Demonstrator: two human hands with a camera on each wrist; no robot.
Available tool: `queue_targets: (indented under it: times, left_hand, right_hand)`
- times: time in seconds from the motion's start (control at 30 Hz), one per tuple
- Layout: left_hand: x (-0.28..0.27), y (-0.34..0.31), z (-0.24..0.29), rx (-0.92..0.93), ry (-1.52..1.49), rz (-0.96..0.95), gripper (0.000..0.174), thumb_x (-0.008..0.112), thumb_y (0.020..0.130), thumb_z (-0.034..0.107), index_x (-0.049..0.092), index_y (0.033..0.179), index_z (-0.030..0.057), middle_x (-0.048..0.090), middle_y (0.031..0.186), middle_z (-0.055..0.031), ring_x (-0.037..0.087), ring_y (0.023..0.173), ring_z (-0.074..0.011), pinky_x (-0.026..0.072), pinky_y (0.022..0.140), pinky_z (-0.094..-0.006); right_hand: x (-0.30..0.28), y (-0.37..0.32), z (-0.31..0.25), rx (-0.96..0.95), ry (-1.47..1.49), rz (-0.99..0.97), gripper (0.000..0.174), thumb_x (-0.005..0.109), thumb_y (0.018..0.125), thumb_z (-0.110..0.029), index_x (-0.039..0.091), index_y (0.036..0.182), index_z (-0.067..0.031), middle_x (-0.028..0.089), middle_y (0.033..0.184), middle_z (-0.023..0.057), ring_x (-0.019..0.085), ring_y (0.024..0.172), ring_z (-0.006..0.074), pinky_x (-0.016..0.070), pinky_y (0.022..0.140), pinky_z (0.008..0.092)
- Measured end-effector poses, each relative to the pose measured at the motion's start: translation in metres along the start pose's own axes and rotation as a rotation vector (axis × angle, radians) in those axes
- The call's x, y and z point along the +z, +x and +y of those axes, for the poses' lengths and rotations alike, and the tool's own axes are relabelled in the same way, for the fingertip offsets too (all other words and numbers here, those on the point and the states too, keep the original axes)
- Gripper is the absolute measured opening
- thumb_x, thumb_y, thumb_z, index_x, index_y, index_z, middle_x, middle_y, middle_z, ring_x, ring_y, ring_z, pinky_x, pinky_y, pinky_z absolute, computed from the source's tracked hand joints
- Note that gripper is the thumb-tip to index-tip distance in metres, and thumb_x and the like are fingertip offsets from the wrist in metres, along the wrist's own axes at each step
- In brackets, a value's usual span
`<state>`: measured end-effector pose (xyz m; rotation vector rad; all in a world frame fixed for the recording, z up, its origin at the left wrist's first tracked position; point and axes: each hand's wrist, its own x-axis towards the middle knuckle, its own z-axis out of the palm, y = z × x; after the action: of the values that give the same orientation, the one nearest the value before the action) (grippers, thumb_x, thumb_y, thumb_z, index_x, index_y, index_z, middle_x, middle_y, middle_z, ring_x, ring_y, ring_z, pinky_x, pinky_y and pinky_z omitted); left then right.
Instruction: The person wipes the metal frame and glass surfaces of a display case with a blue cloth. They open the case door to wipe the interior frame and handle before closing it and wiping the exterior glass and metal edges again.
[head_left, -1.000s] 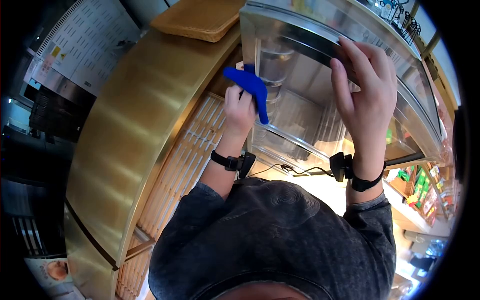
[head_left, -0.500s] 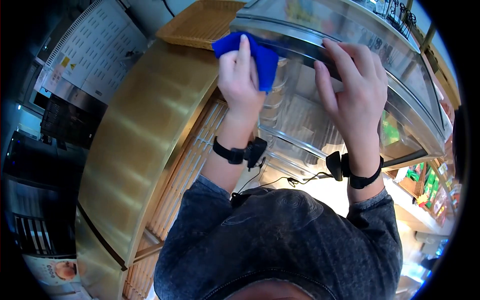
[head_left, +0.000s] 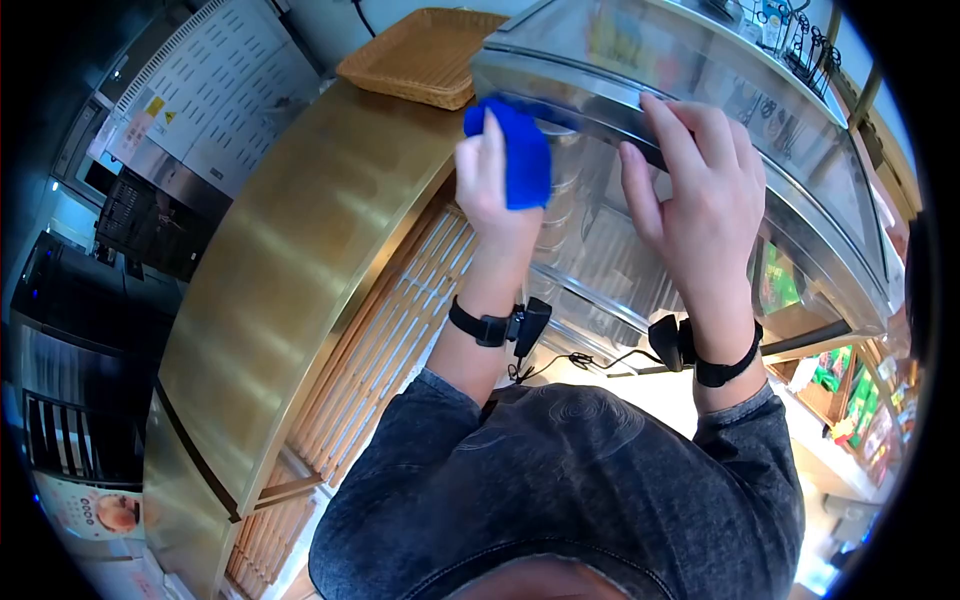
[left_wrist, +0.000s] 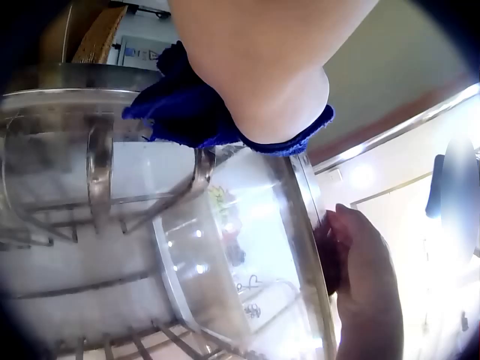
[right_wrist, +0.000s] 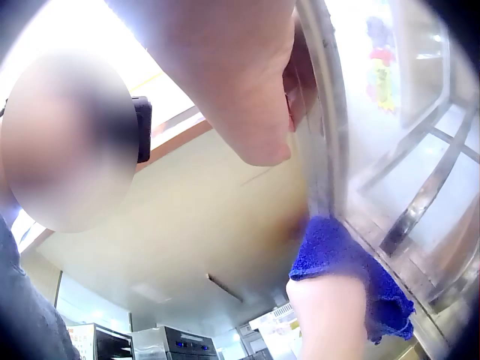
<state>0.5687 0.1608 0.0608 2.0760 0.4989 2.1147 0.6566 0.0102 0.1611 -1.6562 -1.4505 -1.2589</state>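
A blue cloth [head_left: 527,160] is bunched under and around the left hand [head_left: 490,190], against the metal frame of a glass display case [head_left: 590,90]. In the left wrist view the cloth [left_wrist: 187,112] lies along the frame beneath the hand. The right hand [head_left: 705,195] has its fingertips at the case's upper metal edge, thumb apart from the fingers. From the right wrist view, the right hand [right_wrist: 240,90] is beside the frame, and the cloth [right_wrist: 337,259] covers the frame's corner under the left hand [right_wrist: 326,315].
A curved brass-coloured counter [head_left: 270,250] stands at the left, with a wicker tray [head_left: 425,50] at its far end. Below it is a slatted rack [head_left: 390,350]. Black wire holders [head_left: 805,45] stand at the upper right. A cable [head_left: 575,360] hangs near the body.
The left hand and cloth have moved up from the case's side to its upper corner, then slightly right and down. The right hand stays at the upper edge.
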Motion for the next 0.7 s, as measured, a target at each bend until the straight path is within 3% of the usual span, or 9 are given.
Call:
queue_targets:
  times: [0.1, 0.23, 0.3, 0.37, 0.43, 0.5, 0.57, 0.63, 0.7]
  left_hand:
    - [0.010, -0.001, 0.006, -0.014, -0.085, 0.008, 0.061, 0.068, 0.079, -0.001, 0.049, 0.137, -0.0048, 0.060, 0.092, -0.0130, 0.059, 0.088, -0.0266, 0.0498, 0.079, -0.0328]
    - [0.012, -0.009, 0.019, 0.056, -0.032, -0.043, 0.059, 0.064, 0.080, -0.003, 0.048, 0.137, -0.0057, 0.060, 0.091, -0.0152, 0.059, 0.082, -0.0299, 0.0508, 0.076, -0.0361]
    - [0.006, -0.013, 0.020, 0.154, -0.038, -0.119, 0.052, 0.064, 0.080, 0.003, 0.054, 0.131, -0.0048, 0.058, 0.088, -0.0149, 0.060, 0.076, -0.0303, 0.0513, 0.066, -0.0370]
    - [0.002, -0.012, 0.023, 0.193, -0.031, -0.135, 0.044, 0.061, 0.080, -0.001, 0.062, 0.124, -0.0015, 0.057, 0.082, -0.0104, 0.059, 0.066, -0.0274, 0.0500, 0.062, -0.0376]
    - [-0.009, -0.006, 0.019, 0.112, -0.058, -0.132, 0.042, 0.059, 0.083, -0.005, 0.061, 0.126, -0.0027, 0.057, 0.084, -0.0140, 0.057, 0.071, -0.0269, 0.0490, 0.064, -0.0350]
    - [-0.012, 0.005, 0.011, -0.054, -0.115, -0.006, 0.040, 0.057, 0.086, -0.007, 0.058, 0.126, -0.0063, 0.054, 0.084, -0.0131, 0.055, 0.074, -0.0246, 0.0459, 0.066, -0.0341]
    - [-0.014, 0.007, 0.021, -0.111, -0.180, -0.073, 0.042, 0.054, 0.087, -0.009, 0.055, 0.129, -0.0080, 0.055, 0.087, -0.0152, 0.055, 0.076, -0.0272, 0.0464, 0.069, -0.0353]
    - [0.004, -0.001, 0.020, 0.057, -0.137, -0.088, 0.045, 0.054, 0.087, -0.010, 0.052, 0.131, -0.0084, 0.056, 0.089, -0.0166, 0.056, 0.077, -0.0295, 0.0466, 0.069, -0.0361]
    - [0.011, -0.010, 0.028, 0.025, -0.196, -0.069, 0.045, 0.054, 0.086, -0.010, 0.053, 0.131, -0.0081, 0.057, 0.090, -0.0186, 0.056, 0.077, -0.0315, 0.0467, 0.069, -0.0375]
  right_hand:
    - [-0.004, 0.000, -0.002, 0.044, -0.004, -0.050, 0.032, 0.072, 0.078, -0.018, 0.069, 0.107, -0.0081, 0.063, 0.096, 0.0041, 0.060, 0.086, 0.0230, 0.0468, 0.074, 0.0332]
    - [-0.001, 0.000, -0.001, 0.051, -0.011, -0.044, 0.032, 0.072, 0.078, -0.018, 0.069, 0.108, -0.0084, 0.063, 0.096, 0.0037, 0.060, 0.086, 0.0225, 0.0464, 0.074, 0.0327]
    - [0.002, 0.000, -0.002, 0.038, -0.011, 0.010, 0.030, 0.072, 0.077, -0.024, 0.069, 0.102, -0.0081, 0.060, 0.092, 0.0019, 0.058, 0.084, 0.0200, 0.0443, 0.072, 0.0329]
    - [0.003, 0.000, -0.004, 0.028, -0.015, 0.005, 0.029, 0.072, 0.077, -0.024, 0.069, 0.102, -0.0087, 0.060, 0.092, 0.0015, 0.058, 0.084, 0.0198, 0.0441, 0.073, 0.0328]
    - [0.003, 0.000, -0.003, 0.047, -0.020, 0.006, 0.029, 0.072, 0.077, -0.024, 0.070, 0.101, -0.0087, 0.061, 0.092, 0.0015, 0.058, 0.085, 0.0198, 0.0441, 0.073, 0.0327]
    - [0.003, 0.001, -0.002, 0.037, -0.022, 0.013, 0.028, 0.072, 0.077, -0.024, 0.070, 0.101, -0.0086, 0.061, 0.092, 0.0015, 0.058, 0.085, 0.0198, 0.0441, 0.073, 0.0327]
    - [0.003, 0.000, -0.003, 0.037, -0.023, 0.014, 0.028, 0.072, 0.077, -0.024, 0.070, 0.101, -0.0086, 0.061, 0.092, 0.0015, 0.058, 0.085, 0.0198, 0.0441, 0.073, 0.0326]
    - [0.003, 0.000, -0.003, 0.038, -0.020, 0.015, 0.028, 0.072, 0.077, -0.023, 0.069, 0.101, -0.0086, 0.061, 0.092, 0.0016, 0.059, 0.085, 0.0199, 0.0440, 0.073, 0.0327]
    - [0.002, 0.000, -0.003, 0.035, -0.024, 0.011, 0.028, 0.072, 0.077, -0.023, 0.069, 0.101, -0.0087, 0.061, 0.092, 0.0016, 0.058, 0.085, 0.0200, 0.0440, 0.073, 0.0326]
